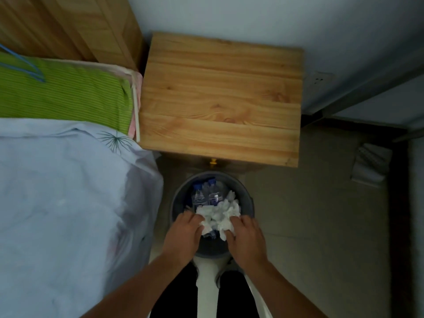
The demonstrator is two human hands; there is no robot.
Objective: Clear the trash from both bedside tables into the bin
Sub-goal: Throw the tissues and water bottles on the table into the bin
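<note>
Both forearms reach down from the bottom edge; the left hand and right hand each grip one side of a crumpled white tissue wad, fingertips curled into the paper and hidden by it; the wad sits over the mouth of the grey bin, covering most of its contents; two clear bottles with blue caps show behind it, their lower halves buried; beyond stands the wooden bedside surface; the bed lies to the left.
</note>
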